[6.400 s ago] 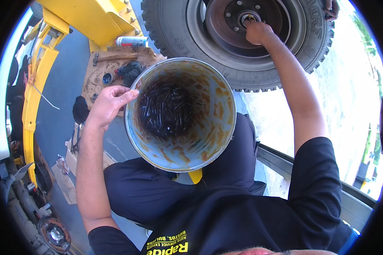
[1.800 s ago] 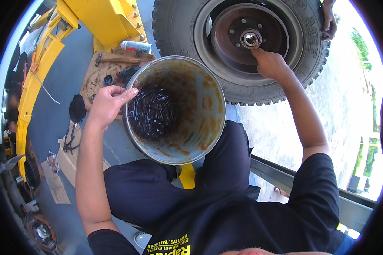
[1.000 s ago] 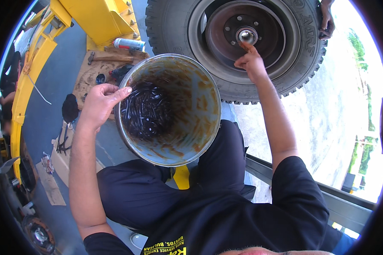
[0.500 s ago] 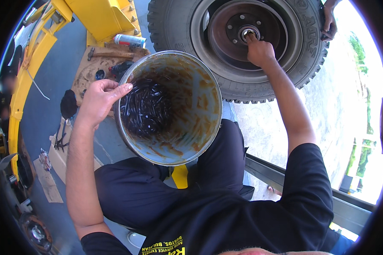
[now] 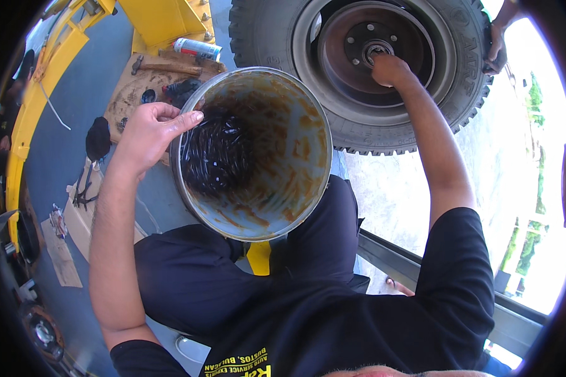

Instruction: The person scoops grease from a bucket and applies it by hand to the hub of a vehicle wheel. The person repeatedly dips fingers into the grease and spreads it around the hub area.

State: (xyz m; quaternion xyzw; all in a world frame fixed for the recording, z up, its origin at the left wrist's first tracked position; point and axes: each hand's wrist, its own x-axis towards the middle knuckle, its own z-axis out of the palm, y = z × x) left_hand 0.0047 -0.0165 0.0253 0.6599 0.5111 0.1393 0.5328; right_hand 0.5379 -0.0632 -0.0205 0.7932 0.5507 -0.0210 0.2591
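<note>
My left hand [image 5: 154, 135] grips the rim of a round metal bucket [image 5: 299, 135], its thumb over the inner edge. Dark, glossy grease [image 5: 214, 151] lies at the bottom of the bucket, and brown smears coat the inner wall. Up and to the right, my right hand [image 5: 391, 70] is at the centre of a wheel hub [image 5: 368, 47] with its fingers curled at the bore. The fingertips are hidden there, so whatever they hold cannot be made out. Around the hub sits a large, thick-treaded tyre [image 5: 459, 69] on its rim.
Another person's hand [image 5: 495, 53] rests on the tyre's right edge. Left of the bucket, a hammer [image 5: 170, 67] and a spray can [image 5: 198, 48] lie by stained cardboard [image 5: 127, 97]. Yellow steel framing [image 5: 34, 125] runs along the left. A metal rail [image 5: 393, 254] crosses the lower right.
My right hand has turned and its fingers are more curled at the hub bore. My left hand keeps its hold on the bucket rim. The whole view has shifted slightly.
</note>
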